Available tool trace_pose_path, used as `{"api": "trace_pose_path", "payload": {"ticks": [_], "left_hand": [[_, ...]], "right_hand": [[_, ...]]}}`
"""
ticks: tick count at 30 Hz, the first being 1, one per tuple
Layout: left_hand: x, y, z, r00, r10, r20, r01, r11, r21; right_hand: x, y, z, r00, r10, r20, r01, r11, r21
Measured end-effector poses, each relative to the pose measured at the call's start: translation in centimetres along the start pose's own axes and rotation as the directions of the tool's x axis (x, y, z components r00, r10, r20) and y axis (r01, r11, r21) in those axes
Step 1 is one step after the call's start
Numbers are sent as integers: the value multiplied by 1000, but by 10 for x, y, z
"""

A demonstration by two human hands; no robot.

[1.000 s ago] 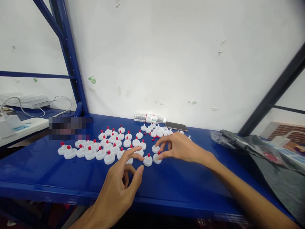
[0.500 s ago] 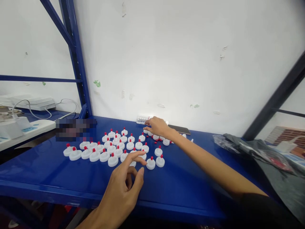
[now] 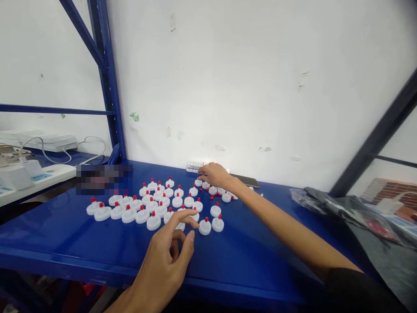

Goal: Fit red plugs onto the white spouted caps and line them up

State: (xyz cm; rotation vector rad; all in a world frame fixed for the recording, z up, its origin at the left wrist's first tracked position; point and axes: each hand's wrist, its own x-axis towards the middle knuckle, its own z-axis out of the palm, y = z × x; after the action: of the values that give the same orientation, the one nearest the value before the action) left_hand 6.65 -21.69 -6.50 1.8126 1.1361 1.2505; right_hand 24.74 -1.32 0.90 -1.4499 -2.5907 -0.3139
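Note:
Rows of white round nozzle caps with red tips [image 3: 153,221] stand on the blue tabletop. My left hand [image 3: 169,252] hovers in front of them, thumb and fingers apart, holding nothing; it hides part of a few caps. At the back, my right hand [image 3: 215,174] reaches over a cluster of plain white caps [image 3: 226,197] and small loose red tips [image 3: 212,197]. Its fingertips are bent down onto a white cap [image 3: 198,182] at the cluster's left edge. The palm side of that hand is out of sight.
Behind the right hand lie a clear plastic pack [image 3: 193,167] and a dark phone [image 3: 246,181] by the wall. Grey plastic bags [image 3: 339,208] cover the right side. A blue rack post [image 3: 112,87] and a white power strip [image 3: 48,178] are at left.
The view has tilted slightly. My right hand's fingers have shifted a little at the cluster's left cap; my left hand keeps nearly the same pose.

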Motion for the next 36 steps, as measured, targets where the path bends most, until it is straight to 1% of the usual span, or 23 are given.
{"api": "trace_pose_path", "payload": {"ticks": [2,3,4,6,9,11,13,14,15,17,20,22,23,25,27,28,31,33,36], "left_hand": [[-1,0,0,1000,2,-5,-2,1000,-5],[-1,1,1,1000,-2,-14,2,1000,-9],[-2,1,1,1000,-9,-25,9,1000,-13],[-2,3,1,999,-19,-48,18,1000,-16],[0,3,2,997,-2,-72,3,1000,4],[1,1,2,995,10,-101,-6,999,41],[2,-1,2,992,17,-122,-7,997,82],[2,-3,2,993,21,-117,-10,995,96],[2,-4,2,994,23,-107,-12,995,102],[2,-8,2,996,24,-86,-16,996,91],[3,-12,1,996,-2,-88,8,997,73],[5,-13,1,996,-24,-87,31,996,81],[5,-13,0,996,-35,-81,42,995,87],[6,-11,0,997,-43,-68,49,994,93],[6,-8,1,996,-54,-69,60,994,90],[5,-6,1,995,-60,-79,66,994,86],[4,-1,3,990,-72,-124,82,994,77],[4,0,4,989,-58,-136,69,994,79],[5,-3,3,994,-31,-109,41,995,88]], "right_hand": [[7,-3,4,1000,-9,2,9,1000,7],[9,-4,3,1000,-14,-3,14,1000,12],[9,-5,-1,1000,-20,-12,20,1000,17],[2,-6,-15,998,-34,-44,35,999,33],[-27,-12,-48,993,-78,-87,85,994,72],[-55,-20,-68,984,-159,-80,168,977,130],[-82,-31,-81,950,-297,-99,313,888,338],[-94,-37,-84,933,-339,-118,357,840,408],[-103,-43,-86,918,-369,-144,392,799,455],[-114,-53,-87,894,-421,-155,435,729,529],[-113,-58,-86,878,-464,-115,428,656,622],[-106,-50,-84,898,-434,-71,366,646,671],[-101,-43,-82,914,-403,-47,327,662,675],[-90,-24,-72,947,-321,-6,258,749,610],[-80,-3,-56,970,-243,3,220,883,415],[-76,6,-46,975,-217,48,190,925,329],[-68,24,-18,974,-198,106,161,946,282],[-67,27,-5,976,-190,108,155,950,271],[-67,23,4,978,-185,92,156,954,257]]}}
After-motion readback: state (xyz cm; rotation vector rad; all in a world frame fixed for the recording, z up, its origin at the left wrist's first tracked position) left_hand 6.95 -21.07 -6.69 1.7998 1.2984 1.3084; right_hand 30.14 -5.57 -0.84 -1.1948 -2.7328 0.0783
